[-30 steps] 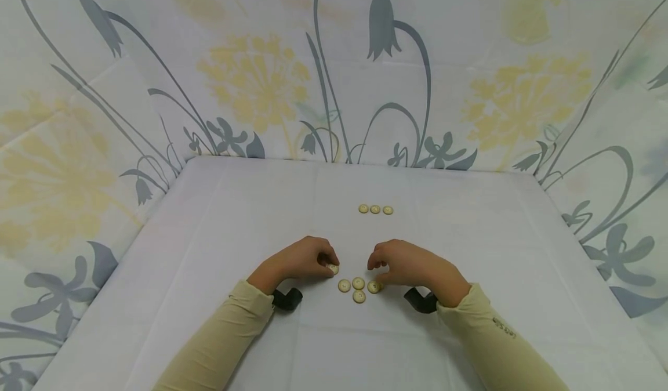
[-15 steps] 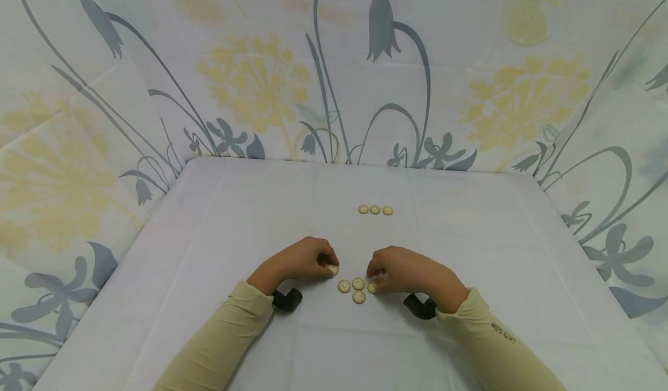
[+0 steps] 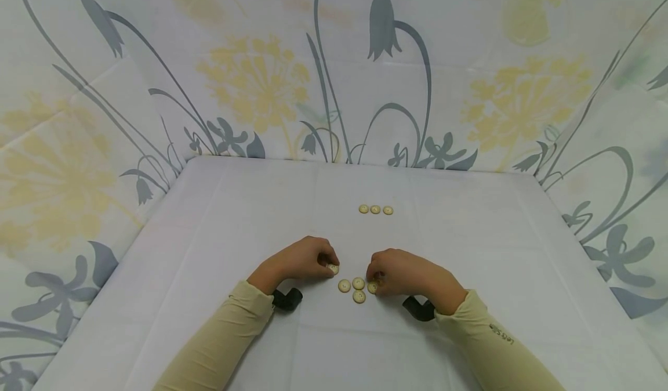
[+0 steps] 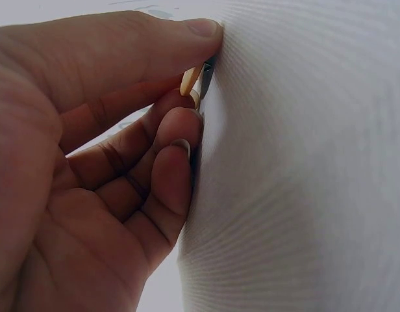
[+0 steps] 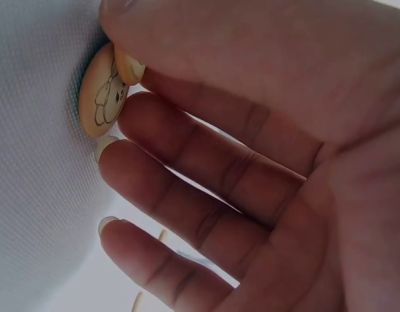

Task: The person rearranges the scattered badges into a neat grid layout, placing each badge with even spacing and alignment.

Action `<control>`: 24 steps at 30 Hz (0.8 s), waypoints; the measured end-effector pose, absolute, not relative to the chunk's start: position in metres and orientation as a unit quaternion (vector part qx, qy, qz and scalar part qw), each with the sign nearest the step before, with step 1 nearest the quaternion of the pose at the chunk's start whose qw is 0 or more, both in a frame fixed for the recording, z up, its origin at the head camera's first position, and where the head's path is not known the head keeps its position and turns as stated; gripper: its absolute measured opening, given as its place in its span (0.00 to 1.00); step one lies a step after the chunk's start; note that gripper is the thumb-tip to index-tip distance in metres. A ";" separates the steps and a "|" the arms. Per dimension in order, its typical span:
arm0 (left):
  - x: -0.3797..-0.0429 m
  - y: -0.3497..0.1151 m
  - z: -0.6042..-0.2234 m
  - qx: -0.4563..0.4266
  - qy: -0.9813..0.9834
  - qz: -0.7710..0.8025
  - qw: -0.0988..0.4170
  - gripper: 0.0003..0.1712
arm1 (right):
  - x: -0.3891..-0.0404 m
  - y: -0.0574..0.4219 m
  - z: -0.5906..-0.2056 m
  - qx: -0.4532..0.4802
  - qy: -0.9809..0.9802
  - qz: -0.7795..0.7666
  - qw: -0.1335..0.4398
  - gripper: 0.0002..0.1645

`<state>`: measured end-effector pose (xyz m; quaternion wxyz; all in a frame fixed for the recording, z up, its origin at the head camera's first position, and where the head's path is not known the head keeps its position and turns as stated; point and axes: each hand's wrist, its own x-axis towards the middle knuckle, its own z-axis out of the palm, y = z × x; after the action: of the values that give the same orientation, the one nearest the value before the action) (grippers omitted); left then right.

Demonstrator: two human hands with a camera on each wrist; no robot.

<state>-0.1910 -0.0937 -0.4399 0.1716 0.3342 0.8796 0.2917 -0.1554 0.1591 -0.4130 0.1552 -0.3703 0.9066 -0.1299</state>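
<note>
At the left of a small group of buttons, my left hand pinches a cream wooden button low at the white cloth. Its edge shows between thumb and fingers in the left wrist view. My right hand has thumb and fingertip curled on another button at the right of the group. In the right wrist view, a button with a line-drawn rabbit lies by the fingertips, and a second button is partly hidden behind the thumb. Between the hands lie three loose buttons, close together.
Farther back, three similar buttons lie in a short row. A white cloth covers the table, and flower-patterned fabric rises behind it and at both sides. Dark wrist mounts sit below the hands.
My right hand has lowered slightly towards me, and its fingers have drawn in on the rightmost button of the group. The left hand and the other buttons have stayed in place.
</note>
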 end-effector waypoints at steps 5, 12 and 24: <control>-0.191 -0.094 -0.439 0.333 0.878 0.296 0.176 0.07 | -0.154 0.158 -0.411 -0.374 0.906 -0.131 0.151 0.11; -0.192 -0.094 -0.441 0.332 0.878 0.294 0.179 0.08 | -0.154 0.157 -0.410 -0.384 0.901 -0.137 0.147 0.12; -0.195 -0.095 -0.444 0.337 0.875 0.299 0.177 0.09 | -0.162 0.157 -0.413 -0.382 0.905 -0.129 0.136 0.11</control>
<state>-0.1947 -0.0949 -0.4437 0.1765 0.3365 0.8755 0.2985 -0.1619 0.1574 -0.4134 0.1361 -0.3823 0.9048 -0.1291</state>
